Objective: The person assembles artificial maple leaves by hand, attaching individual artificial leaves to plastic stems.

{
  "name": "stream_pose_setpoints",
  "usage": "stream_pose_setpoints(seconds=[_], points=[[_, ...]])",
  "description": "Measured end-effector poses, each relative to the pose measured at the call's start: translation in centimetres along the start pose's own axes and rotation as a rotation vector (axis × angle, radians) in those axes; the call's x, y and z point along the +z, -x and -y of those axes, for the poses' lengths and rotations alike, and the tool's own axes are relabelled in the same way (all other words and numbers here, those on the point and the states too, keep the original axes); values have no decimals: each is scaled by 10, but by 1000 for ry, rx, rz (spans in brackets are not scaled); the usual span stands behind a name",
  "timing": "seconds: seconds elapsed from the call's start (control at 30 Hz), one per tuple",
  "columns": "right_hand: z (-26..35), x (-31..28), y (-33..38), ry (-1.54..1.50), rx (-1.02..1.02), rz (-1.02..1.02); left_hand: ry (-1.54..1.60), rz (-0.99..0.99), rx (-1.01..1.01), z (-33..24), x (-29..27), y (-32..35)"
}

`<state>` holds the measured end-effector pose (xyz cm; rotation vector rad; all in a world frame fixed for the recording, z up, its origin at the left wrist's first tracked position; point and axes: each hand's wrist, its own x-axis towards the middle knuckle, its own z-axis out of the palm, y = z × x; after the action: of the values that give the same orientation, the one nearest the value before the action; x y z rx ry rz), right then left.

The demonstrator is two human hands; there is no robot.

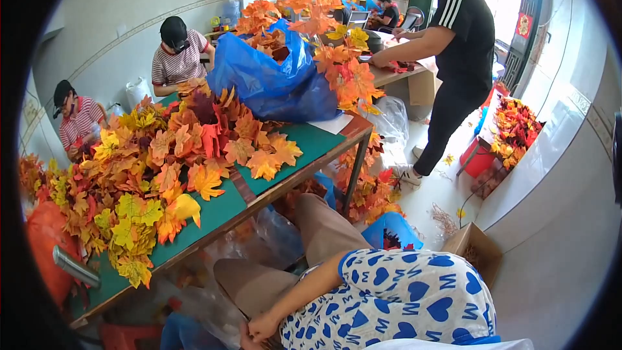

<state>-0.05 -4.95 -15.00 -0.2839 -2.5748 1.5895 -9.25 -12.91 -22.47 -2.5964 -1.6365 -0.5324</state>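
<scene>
Two hands meet at my lap, right hand (264,327) curled, left hand (245,338) mostly hidden; their hold I cannot tell. Artificial maple leaves (175,149) heap toward the green table's (220,210) near edge.

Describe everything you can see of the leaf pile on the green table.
The leaf pile is a loose heap of lobed, maple-like leaves, apparently artificial, in orange, red, yellow, greenish and dark maroon. It sprawls over the green table toward its near edge and crowds the lower left of the blue bag.
</scene>
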Motion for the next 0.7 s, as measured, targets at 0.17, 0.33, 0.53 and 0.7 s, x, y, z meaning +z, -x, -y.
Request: stream_pose_setpoints(seconds=[0.17,0.33,0.53,0.7], points=[[1,10,18,-171,117,-106,30,18,-23,17,-10,-4],[71,-2,48,-59,-183,-226,66,43,-21,40,-21,-12],[203,-183,127,-122,150,-355,115,73,-16,69,-33,-38],[229,-224,225,243,253,-598,135,142,-9,92,-58,-48]])
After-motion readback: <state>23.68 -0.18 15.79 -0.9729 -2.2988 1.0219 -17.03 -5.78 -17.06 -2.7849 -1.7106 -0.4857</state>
